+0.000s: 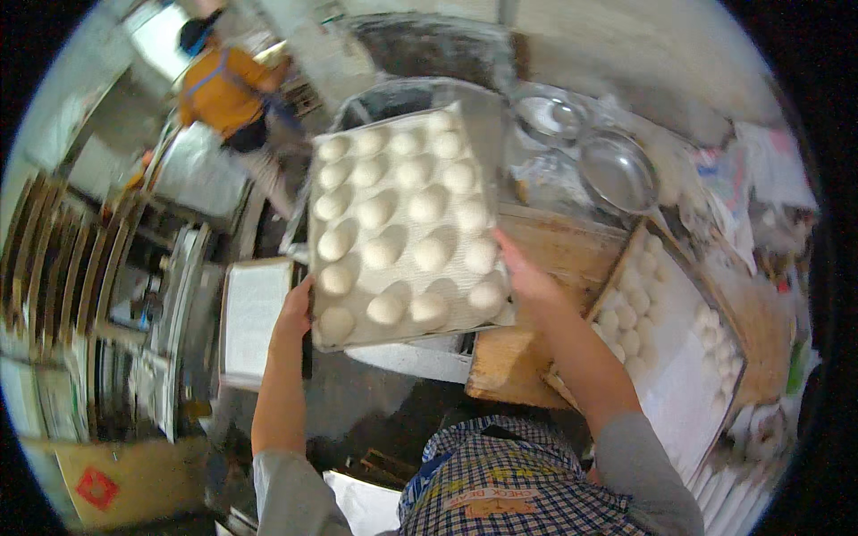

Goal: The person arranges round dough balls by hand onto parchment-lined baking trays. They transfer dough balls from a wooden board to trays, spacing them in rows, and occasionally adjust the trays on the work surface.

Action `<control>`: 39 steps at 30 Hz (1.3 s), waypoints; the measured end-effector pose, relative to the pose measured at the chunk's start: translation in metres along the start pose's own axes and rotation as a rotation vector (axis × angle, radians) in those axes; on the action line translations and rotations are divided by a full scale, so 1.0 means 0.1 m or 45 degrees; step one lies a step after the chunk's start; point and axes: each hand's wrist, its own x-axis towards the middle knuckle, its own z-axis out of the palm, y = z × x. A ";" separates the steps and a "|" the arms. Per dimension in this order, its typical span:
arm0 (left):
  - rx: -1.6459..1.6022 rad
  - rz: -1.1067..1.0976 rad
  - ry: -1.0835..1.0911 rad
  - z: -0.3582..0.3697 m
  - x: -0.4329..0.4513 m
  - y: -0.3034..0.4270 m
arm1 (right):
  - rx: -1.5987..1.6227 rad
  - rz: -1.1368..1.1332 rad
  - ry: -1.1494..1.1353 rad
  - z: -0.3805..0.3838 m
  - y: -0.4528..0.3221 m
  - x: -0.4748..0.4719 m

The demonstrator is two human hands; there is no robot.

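Note:
A rectangular tray [415, 328] lined with pale cloth is held up in front of me, with several rows of round white dough balls [379, 252] on it. My left hand [295, 307] grips its left edge near the lower corner, the fingers partly hidden by the tray. My right hand [521, 268] grips the right edge, a little higher up. To the right, a wooden-edged tray [677, 375] with a white surface bears more dough balls [627, 318] in clusters along two sides.
A wooden worktable [563, 244] stands at right with metal pans [618, 171] behind it. A person in an orange shirt [224, 90] stands at upper left. Stacked wooden trays [64, 261] and a white-topped tray [258, 321] are at left. A cardboard box [134, 482] lies lower left.

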 end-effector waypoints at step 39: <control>-1.425 0.283 1.449 0.17 -4.99 -7.44 | -1.267 0.317 -0.578 0.12 1.37 -3.12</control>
